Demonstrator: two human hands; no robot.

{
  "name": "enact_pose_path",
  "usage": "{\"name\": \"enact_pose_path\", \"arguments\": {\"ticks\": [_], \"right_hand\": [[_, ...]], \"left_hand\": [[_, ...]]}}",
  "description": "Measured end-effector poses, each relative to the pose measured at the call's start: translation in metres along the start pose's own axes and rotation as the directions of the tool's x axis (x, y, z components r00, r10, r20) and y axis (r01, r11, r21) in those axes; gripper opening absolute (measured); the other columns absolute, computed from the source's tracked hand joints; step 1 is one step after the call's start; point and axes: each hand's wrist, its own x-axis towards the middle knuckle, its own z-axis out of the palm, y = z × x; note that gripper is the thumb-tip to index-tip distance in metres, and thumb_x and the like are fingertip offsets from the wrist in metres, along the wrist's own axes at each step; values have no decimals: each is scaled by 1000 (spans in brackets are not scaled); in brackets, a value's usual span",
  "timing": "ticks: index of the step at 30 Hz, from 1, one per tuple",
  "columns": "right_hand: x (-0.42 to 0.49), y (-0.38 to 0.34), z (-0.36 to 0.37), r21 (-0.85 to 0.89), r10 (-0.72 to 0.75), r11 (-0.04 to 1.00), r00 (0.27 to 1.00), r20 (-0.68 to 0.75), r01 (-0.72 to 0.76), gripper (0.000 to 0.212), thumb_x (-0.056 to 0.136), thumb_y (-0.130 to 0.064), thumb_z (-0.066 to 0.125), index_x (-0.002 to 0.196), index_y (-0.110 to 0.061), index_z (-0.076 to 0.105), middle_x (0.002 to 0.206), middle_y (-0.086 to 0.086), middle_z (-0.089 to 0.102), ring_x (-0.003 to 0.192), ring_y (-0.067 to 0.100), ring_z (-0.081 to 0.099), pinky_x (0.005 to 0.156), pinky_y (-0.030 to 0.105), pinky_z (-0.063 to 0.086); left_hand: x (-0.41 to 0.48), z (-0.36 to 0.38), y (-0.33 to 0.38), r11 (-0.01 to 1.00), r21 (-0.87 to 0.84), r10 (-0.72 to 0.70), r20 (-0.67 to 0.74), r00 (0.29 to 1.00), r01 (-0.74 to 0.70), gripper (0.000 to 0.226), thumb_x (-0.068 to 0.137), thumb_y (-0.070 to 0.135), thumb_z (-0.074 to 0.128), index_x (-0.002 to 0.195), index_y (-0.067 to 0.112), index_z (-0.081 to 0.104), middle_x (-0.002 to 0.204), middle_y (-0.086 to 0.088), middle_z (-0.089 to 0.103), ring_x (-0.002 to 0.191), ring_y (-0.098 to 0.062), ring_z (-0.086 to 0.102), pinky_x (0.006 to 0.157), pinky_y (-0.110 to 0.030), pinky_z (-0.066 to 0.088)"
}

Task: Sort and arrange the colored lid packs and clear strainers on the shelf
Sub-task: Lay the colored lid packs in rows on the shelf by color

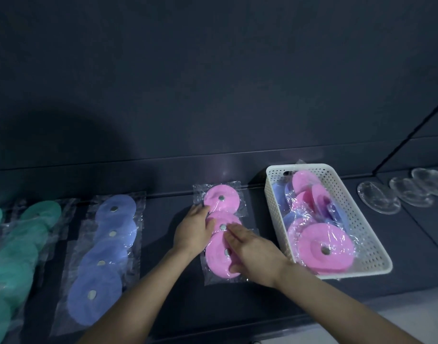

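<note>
Pink lid pack (222, 234), long axis front-to-back just left of the white basket (371, 234), lies flat under both unclenched grips: left hand (191, 234) beside it, right hand (252, 254) atop.

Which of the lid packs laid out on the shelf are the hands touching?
The pink pack, beside the white basket. Both hands rest on it; the blue pack and green packs lie untouched, farther left.

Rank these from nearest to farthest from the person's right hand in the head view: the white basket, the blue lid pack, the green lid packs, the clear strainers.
From the right hand:
1. White basket, just to its right.
2. Blue lid pack, to the left, past the left hand.
3. Clear strainers, far right, behind the basket.
4. Green lid packs, at the far left edge.
</note>
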Motion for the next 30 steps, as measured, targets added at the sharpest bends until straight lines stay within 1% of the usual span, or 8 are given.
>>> {"name": "enact_pose_path", "arguments": {"ticks": [7,11,13,21,24,26,28,30], "right_hand": [[-9,12,-1,-5,36,999,999,-20,-36,77,87,-29,63,148,-6,23,159,9,13,146,21,15,116,25,13],[-15,18,-4,4,52,999,998,-19,-52,74,88,-31,62,147,-9,25,159,6,11,145,21,18,114,28,22],[-18,22,-6,21,63,998,998,-10,-63,73,87,-31,62,147,-10,26,159,5,11,145,22,19,114,31,26],[-26,27,-9,39,90,995,996,-28,-89,69,88,-35,61,145,-12,30,159,3,12,142,23,26,111,30,31],[-33,25,-19,142,62,989,990,-125,-43,63,90,-35,58,146,-19,32,159,-1,15,140,19,30,107,29,35],[-39,25,-35,184,78,982,972,-221,-37,57,90,-27,58,143,-18,39,156,3,23,136,21,38,105,30,38],[-44,29,-50,203,106,978,933,-343,-37,42,86,-16,58,128,-13,55,146,10,40,119,31,55,91,38,50],[-49,40,-63,198,141,979,877,-459,-53,32,83,-11,57,114,-9,63,135,12,52,103,36,63,74,40,56]], "left_hand": [[3,14,19,999,29,17,-3,1000,-17,40,97,26,44,136,15,47,143,-1,44,125,-20,47,92,-35,47],[3,18,24,999,34,23,-16,1000,-22,41,96,25,46,135,15,47,143,0,44,128,-19,44,93,-34,45],[3,20,27,999,35,25,-17,1000,-25,40,96,25,47,135,15,47,142,0,46,126,-19,46,91,-33,45],[6,18,41,1000,5,-1,50,999,1,40,97,28,45,134,13,46,139,-4,47,118,-23,52,90,-32,46],[8,12,46,999,-45,8,30,1000,-7,39,96,29,48,129,9,51,134,-6,50,116,-21,51,91,-26,39],[11,8,55,998,-60,34,-12,999,-35,37,96,28,50,127,8,54,132,-7,50,115,-20,50,92,-23,36],[13,5,69,993,-107,54,-34,998,-58,35,95,24,51,126,9,55,132,-7,49,114,-20,52,94,-22,37],[16,5,86,983,-139,111,-45,993,-116,32,94,19,52,124,10,57,130,-6,51,112,-18,52,94,-20,39]]}}
